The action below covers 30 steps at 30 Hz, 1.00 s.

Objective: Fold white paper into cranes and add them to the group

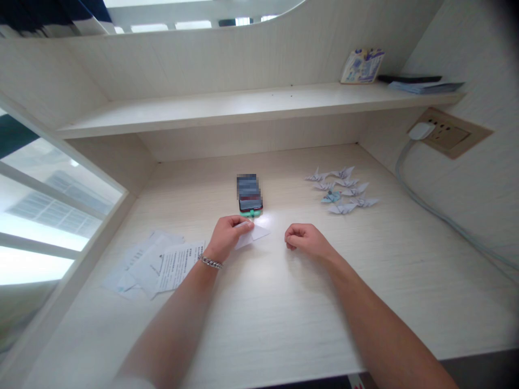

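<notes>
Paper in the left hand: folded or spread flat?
Folded: the white paper shows a pointed, triangular end and a crease line beside the left hand. That hand covers the rest; cannot tell how many folds.

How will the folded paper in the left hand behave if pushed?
The folded paper looks thin, so probably very light. Its free corner juts past the left hand without visible drooping, so it may be fairly stiff. Pushed hard, such thin paper could crease.

Phone lying on desk, white plug in wall socket, patterned packet standing on shelf
</notes>
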Each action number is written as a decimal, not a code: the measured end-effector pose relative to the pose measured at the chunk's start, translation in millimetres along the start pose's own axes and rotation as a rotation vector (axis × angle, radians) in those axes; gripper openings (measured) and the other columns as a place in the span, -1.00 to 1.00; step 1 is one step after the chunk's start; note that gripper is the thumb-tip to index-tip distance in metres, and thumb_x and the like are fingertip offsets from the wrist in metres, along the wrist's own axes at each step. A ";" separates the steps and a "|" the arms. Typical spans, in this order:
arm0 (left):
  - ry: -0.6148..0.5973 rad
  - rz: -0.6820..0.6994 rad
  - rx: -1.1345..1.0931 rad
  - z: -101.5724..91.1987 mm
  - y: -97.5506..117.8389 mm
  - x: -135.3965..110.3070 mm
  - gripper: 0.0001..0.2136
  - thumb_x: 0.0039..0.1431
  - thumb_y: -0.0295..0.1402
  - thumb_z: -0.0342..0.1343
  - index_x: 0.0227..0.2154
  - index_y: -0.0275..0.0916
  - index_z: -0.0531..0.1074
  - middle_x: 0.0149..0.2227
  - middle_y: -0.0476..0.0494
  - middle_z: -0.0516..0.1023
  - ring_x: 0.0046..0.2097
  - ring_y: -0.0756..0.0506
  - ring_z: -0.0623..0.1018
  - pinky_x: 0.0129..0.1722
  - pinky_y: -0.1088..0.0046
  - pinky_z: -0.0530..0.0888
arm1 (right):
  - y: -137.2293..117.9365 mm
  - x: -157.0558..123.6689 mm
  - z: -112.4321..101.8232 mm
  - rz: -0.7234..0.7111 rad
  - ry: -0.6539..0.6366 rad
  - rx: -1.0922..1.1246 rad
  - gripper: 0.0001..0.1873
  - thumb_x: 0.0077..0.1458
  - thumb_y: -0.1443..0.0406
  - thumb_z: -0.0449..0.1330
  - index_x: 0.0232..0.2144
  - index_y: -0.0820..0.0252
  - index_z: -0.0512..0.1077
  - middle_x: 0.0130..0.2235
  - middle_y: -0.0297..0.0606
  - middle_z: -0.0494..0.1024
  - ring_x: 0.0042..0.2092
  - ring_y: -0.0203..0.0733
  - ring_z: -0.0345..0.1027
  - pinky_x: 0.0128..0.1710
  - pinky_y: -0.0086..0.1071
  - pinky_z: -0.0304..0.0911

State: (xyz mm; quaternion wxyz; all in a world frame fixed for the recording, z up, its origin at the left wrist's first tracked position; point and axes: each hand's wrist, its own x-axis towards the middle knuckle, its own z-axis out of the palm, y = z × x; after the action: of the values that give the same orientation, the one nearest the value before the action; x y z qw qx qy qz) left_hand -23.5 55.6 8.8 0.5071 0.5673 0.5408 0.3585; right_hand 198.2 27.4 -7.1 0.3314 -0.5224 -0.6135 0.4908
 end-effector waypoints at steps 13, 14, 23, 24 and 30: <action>-0.135 0.100 0.146 25.9 4.3 -13.3 -0.81 -0.08 -0.26 0.11 -0.52 -0.31 0.49 -0.47 -0.11 0.52 -0.41 -0.04 0.43 -0.41 0.49 0.32 | -5.7 -2.7 16.9 -0.075 -0.001 -0.113 -0.86 -0.11 0.33 0.07 -0.53 0.20 0.44 -0.55 -0.37 0.43 -0.48 -0.30 0.24 -0.50 -0.45 0.09; -0.109 0.092 0.134 22.2 4.2 -11.4 -0.80 -0.08 -0.26 0.12 -0.52 -0.32 0.49 -0.48 -0.11 0.51 -0.42 -0.03 0.43 -0.43 0.49 0.31 | -4.2 -2.0 14.2 -0.062 -0.005 -0.098 -0.87 -0.12 0.34 0.07 -0.54 0.21 0.43 -0.56 -0.37 0.43 -0.49 -0.30 0.24 -0.49 -0.45 0.09; 0.024 0.013 -0.042 15.2 -7.1 -1.5 -0.71 -0.14 -0.17 0.17 -0.45 -0.34 0.50 -0.44 -0.14 0.52 -0.44 -0.04 0.43 -0.48 0.49 0.29 | 0.9 3.7 10.4 -0.010 0.083 0.206 -0.80 -0.08 0.20 0.13 -0.48 0.24 0.40 -0.49 -0.28 0.46 -0.46 -0.28 0.30 -0.41 -0.40 0.21; 0.002 0.015 -0.045 17.6 -7.7 -2.1 -0.71 -0.13 -0.17 0.17 -0.45 -0.34 0.50 -0.44 -0.15 0.52 -0.43 -0.04 0.43 -0.48 0.50 0.29 | 1.2 4.2 13.0 -0.013 0.069 0.214 -0.79 -0.08 0.18 0.14 -0.46 0.24 0.40 -0.49 -0.28 0.46 -0.46 -0.28 0.30 -0.41 -0.40 0.21; -0.181 0.052 0.053 20.6 -3.3 -6.8 -0.76 -0.08 -0.22 0.12 -0.49 -0.33 0.49 -0.48 -0.13 0.50 -0.46 -0.02 0.42 -0.49 0.51 0.30 | 5.6 4.1 19.7 0.000 0.129 0.185 -0.77 -0.07 0.15 0.15 -0.48 0.22 0.40 -0.55 -0.33 0.42 -0.49 -0.28 0.27 -0.46 -0.41 0.18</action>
State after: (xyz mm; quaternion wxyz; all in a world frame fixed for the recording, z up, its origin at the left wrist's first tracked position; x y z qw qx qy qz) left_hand -5.7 44.8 1.9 0.5295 0.6242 0.4872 0.3044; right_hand 180.9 26.2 -18.7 0.4170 -0.5203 -0.5430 0.5104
